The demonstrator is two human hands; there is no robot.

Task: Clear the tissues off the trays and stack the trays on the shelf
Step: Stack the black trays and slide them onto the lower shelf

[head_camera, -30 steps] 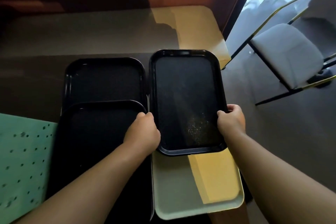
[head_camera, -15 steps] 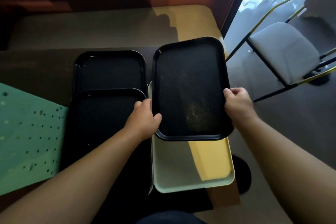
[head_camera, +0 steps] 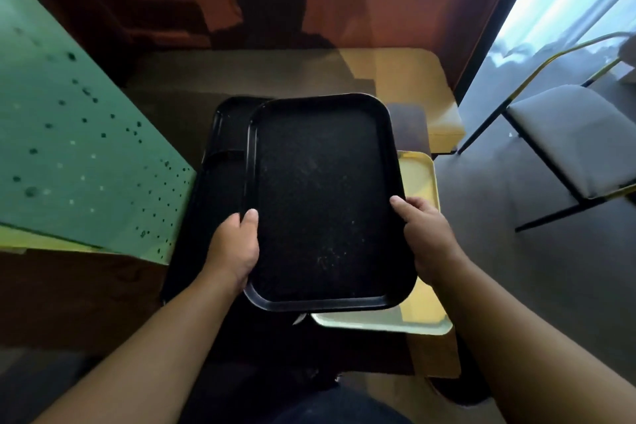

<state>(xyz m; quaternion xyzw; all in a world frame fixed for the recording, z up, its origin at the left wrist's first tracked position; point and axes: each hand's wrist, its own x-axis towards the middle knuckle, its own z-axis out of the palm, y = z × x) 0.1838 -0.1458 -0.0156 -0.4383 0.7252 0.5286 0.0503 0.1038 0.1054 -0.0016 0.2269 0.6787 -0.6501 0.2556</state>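
Observation:
I hold a black tray (head_camera: 323, 196) lifted off the table, gripped on both long edges. My left hand (head_camera: 235, 248) clasps its left rim with the thumb on top, and my right hand (head_camera: 425, 237) clasps its right rim. The tray's surface is bare apart from a few pale crumbs. Under it on the left lie two more black trays (head_camera: 225, 134), one overlapping the other. A pale yellow tray (head_camera: 425, 182) lies on the table beneath its right side. No tissues are visible.
A green perforated panel (head_camera: 75, 155) slants in at the left. The wooden table (head_camera: 406, 79) runs back to a red-brown wall. A grey-cushioned chair with a black and gold frame (head_camera: 578, 141) stands on the floor at the right, by a bright window.
The black tray has come up off the yellow tray and moved left and toward me, now overlapping the other black trays. Both hands kept their grip. The view has shifted.

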